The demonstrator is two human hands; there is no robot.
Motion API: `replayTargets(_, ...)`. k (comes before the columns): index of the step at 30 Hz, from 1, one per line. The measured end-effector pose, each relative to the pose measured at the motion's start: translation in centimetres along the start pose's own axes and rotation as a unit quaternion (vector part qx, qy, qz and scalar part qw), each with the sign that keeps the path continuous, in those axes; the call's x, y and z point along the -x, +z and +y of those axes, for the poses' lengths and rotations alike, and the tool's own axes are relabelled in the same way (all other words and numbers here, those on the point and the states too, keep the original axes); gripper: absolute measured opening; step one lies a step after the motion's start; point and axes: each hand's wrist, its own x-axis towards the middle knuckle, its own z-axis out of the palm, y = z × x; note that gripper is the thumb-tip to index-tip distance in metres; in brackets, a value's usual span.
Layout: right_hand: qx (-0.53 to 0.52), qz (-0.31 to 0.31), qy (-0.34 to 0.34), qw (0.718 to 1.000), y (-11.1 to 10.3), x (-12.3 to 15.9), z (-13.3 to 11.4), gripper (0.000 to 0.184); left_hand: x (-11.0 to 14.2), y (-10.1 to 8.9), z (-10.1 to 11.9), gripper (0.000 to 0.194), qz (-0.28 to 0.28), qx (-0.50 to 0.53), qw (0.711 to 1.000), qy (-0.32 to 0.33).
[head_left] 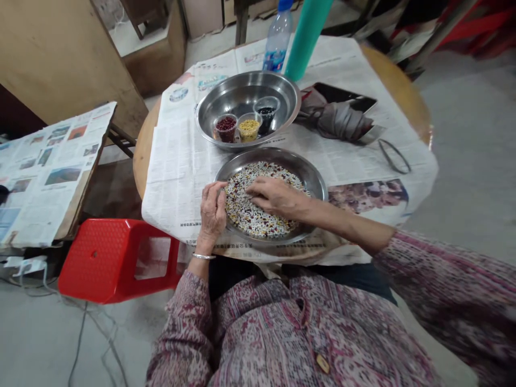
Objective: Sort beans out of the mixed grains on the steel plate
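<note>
A shallow steel basin [318, 183] holds a mix of white grains with red, yellow and dark beans [262, 223]. My left hand [213, 209] is closed on the basin's left rim, fingers bent over the edge. Over the middle of the mix is my right hand [278, 198], its thumb and fingers drawn together at the surface; whatever they pinch is hidden. Behind, a larger steel basin [209, 110] contains a clear cup of red beans [226, 129], one of yellow beans [249, 128] and one of black beans [266, 112].
Newspaper [173, 161] covers the round table. At the back stand a plastic bottle [278, 40] and a teal cylinder [308, 37]. A folded grey umbrella-like bundle [342, 121] lies right, with a strap loop. A red stool [100, 258] and a second newspaper-covered table [52, 172] are left.
</note>
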Motion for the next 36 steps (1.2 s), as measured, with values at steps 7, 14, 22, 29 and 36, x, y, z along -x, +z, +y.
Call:
replayTargets(7,-0.091,-0.116,-0.058,0.987,-2.3,4.1,-1.1,0.022,0.0,0.0,0.1,0.028,-0.007,-0.004,1.000,0.002)
replayTargets(14,-0.100,-0.170,-0.074,0.978,-1.8,3.8,-0.5,0.028,0.0,-0.1,0.1,0.028,-0.007,-0.005,1.000,0.003)
replayTargets(22,-0.027,-0.003,0.015,1.000,-1.8,-1.3,1.3,0.033,0.2,0.2,0.0,0.029,-0.003,-0.006,1.000,-0.001)
replayTargets(29,0.111,0.082,0.053,0.989,-1.6,1.2,4.0,0.041,0.6,0.4,-0.3,0.029,-0.003,-0.022,1.000,0.007)
replayTargets(36,0.030,-0.012,-0.041,0.999,-1.1,4.8,1.9,0.026,0.7,0.4,-0.4,0.030,-0.005,-0.014,1.000,0.002)
